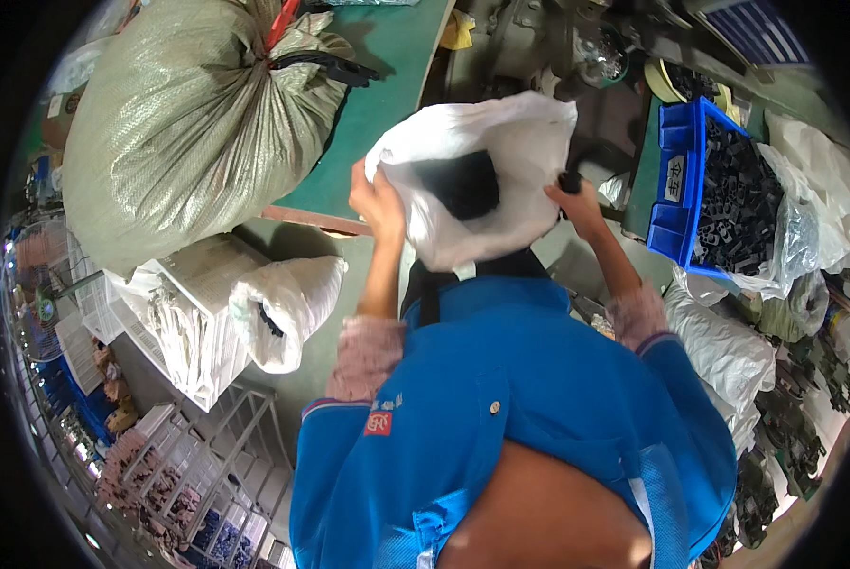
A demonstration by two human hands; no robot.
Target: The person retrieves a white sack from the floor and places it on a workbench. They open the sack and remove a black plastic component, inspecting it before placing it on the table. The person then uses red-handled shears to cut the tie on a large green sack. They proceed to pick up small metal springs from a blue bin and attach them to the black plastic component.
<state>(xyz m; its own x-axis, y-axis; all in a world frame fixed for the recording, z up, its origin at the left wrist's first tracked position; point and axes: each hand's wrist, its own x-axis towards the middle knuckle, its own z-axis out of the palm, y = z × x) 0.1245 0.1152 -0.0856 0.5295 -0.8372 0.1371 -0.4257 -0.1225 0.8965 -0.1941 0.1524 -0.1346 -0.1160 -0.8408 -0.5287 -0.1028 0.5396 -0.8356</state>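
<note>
As a white sack (pixel 539 194) gapes before a worker's blue smock (pixel 520 351), the edge of the green table (pixel 387 90) runs close by its left — a gap separates it from the blue bin (pixel 667 216) rightward. The left hand (pixel 379 203) clamps its fingers on the sack's left rim; the right hand (pixel 579 207), at its right rim, curls around what appears to be a black piece (pixel 569 182).

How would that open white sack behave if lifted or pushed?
The white sack is probably floppy: its rim bends and creases near the left hand, which grips it. It might spill if tipped, as its mouth gapes open with something dark inside.
</note>
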